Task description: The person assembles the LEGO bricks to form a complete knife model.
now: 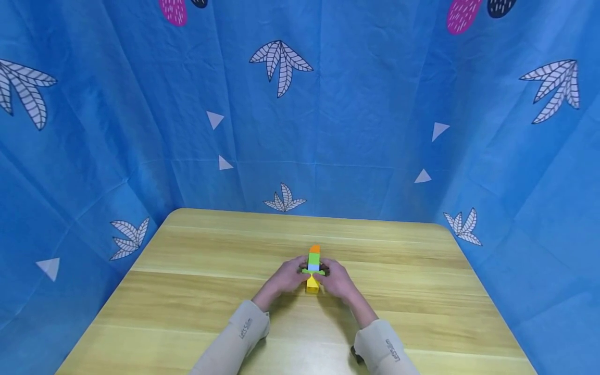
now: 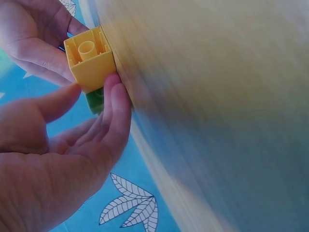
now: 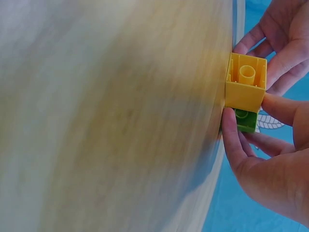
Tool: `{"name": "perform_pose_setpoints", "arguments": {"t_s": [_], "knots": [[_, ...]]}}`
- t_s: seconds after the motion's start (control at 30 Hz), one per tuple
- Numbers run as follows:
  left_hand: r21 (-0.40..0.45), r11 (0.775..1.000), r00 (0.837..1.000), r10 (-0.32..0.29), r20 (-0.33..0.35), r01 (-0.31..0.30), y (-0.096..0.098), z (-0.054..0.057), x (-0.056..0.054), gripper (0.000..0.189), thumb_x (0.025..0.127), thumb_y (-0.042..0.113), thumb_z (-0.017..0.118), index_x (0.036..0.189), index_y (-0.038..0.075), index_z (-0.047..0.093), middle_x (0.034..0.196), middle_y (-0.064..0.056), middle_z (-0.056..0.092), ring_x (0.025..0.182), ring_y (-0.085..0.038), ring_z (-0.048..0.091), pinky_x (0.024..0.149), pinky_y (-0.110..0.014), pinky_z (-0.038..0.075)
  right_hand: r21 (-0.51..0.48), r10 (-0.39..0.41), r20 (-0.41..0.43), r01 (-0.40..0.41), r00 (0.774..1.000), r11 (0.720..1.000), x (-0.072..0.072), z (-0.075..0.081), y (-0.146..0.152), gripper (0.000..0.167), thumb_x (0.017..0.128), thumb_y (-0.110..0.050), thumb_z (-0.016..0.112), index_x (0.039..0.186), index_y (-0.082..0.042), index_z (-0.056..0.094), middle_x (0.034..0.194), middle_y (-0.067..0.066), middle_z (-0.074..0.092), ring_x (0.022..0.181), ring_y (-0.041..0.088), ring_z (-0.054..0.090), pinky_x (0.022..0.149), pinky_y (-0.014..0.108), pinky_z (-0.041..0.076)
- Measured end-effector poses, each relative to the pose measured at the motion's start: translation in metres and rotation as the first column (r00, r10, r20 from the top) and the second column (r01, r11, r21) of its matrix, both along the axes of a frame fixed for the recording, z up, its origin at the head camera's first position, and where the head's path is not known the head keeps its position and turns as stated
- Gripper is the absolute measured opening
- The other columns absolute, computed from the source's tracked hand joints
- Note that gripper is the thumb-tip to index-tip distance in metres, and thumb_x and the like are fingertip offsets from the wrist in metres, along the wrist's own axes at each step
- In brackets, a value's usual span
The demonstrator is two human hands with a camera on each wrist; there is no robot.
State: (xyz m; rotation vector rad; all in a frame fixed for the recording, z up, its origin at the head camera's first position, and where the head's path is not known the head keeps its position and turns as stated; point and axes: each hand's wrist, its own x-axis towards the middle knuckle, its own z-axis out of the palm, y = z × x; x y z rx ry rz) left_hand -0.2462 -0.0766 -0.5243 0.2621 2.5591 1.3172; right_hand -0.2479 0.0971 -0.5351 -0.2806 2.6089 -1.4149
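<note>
A row of joined toy building bricks lies along the middle of the table, pointing away from me. From the far end come an orange brick (image 1: 315, 249), a green brick (image 1: 314, 259), a light blue brick (image 1: 313, 267), a flat green crosspiece (image 1: 320, 272) and a yellow brick (image 1: 312, 287). My left hand (image 1: 287, 276) and right hand (image 1: 338, 278) grip the row from either side near the crosspiece, thumbs at the yellow brick. Both wrist views show the hollow end of the yellow brick (image 2: 92, 72) with a green piece (image 3: 247, 121) beside it. The far fingers are partly hidden.
The wooden table (image 1: 211, 250) has rounded far corners. A blue curtain (image 1: 361, 104) printed with leaves and triangles encloses its back and sides. Near the right cuff (image 1: 382, 341) a small dark object (image 1: 357, 355) shows.
</note>
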Motion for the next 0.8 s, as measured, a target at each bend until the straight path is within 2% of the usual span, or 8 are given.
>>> {"name": "perform_pose_setpoints", "arguments": {"t_s": [0.27, 0.57, 0.67, 0.7, 0.8], "knots": [[-0.007, 1.0, 1.0, 0.003, 0.003, -0.003, -0.001, -0.002, 0.0, 0.055, 0.103, 0.016, 0.062, 0.155, 0.012, 0.046, 0.148, -0.02, 0.057, 0.136, -0.039, 0.054, 0.114, -0.057, 0.045, 0.019, -0.001, -0.017, 0.001, 1.0, 1.0, 0.002, 0.001, -0.001, 0.047, 0.097, -0.008, 0.069, 0.142, 0.004, 0.057, 0.125, 0.02, 0.067, 0.111, 0.031, 0.065, 0.094, 0.043, 0.061], [-0.016, 1.0, 1.0, 0.006, 0.003, -0.006, -0.005, 0.003, 0.004, 0.06, 0.101, 0.019, 0.066, 0.156, 0.009, 0.044, 0.147, -0.021, 0.058, 0.123, -0.035, 0.062, 0.103, -0.054, 0.053, 0.039, -0.014, -0.023, 0.015, 1.0, 0.999, 0.003, 0.0, 0.002, 0.055, 0.096, -0.011, 0.071, 0.145, 0.005, 0.052, 0.13, 0.023, 0.065, 0.117, 0.036, 0.064, 0.1, 0.05, 0.058], [-0.027, 1.0, 1.0, 0.006, -0.014, -0.007, -0.011, 0.005, 0.004, 0.061, 0.102, 0.02, 0.066, 0.156, 0.007, 0.042, 0.146, -0.021, 0.058, 0.116, -0.034, 0.066, 0.1, -0.053, 0.055, 0.059, -0.01, -0.041, 0.012, 0.999, 0.998, 0.005, 0.001, 0.007, 0.058, 0.096, -0.013, 0.071, 0.146, 0.006, 0.05, 0.132, 0.024, 0.064, 0.12, 0.038, 0.064, 0.103, 0.053, 0.055], [-0.031, 0.999, 1.0, 0.005, -0.025, -0.006, -0.014, 0.006, 0.005, 0.061, 0.102, 0.021, 0.065, 0.156, 0.006, 0.041, 0.146, -0.021, 0.059, 0.118, -0.035, 0.066, 0.102, -0.054, 0.054, 0.075, -0.005, -0.052, 0.009, 0.999, 0.997, 0.006, 0.002, 0.01, 0.058, 0.096, -0.014, 0.071, 0.146, 0.006, 0.05, 0.132, 0.024, 0.064, 0.12, 0.039, 0.064, 0.104, 0.054, 0.054], [-0.049, 0.999, 0.996, 0.0, -0.09, -0.004, -0.028, 0.006, 0.006, 0.059, 0.103, 0.02, 0.064, 0.156, 0.005, 0.042, 0.144, -0.02, 0.06, 0.118, -0.038, 0.066, 0.104, -0.056, 0.054, 0.128, 0.018, -0.11, -0.004, 0.994, 0.992, 0.01, 0.004, 0.019, 0.058, 0.095, -0.014, 0.072, 0.146, 0.006, 0.051, 0.13, 0.024, 0.063, 0.119, 0.04, 0.063, 0.105, 0.057, 0.053]]}}
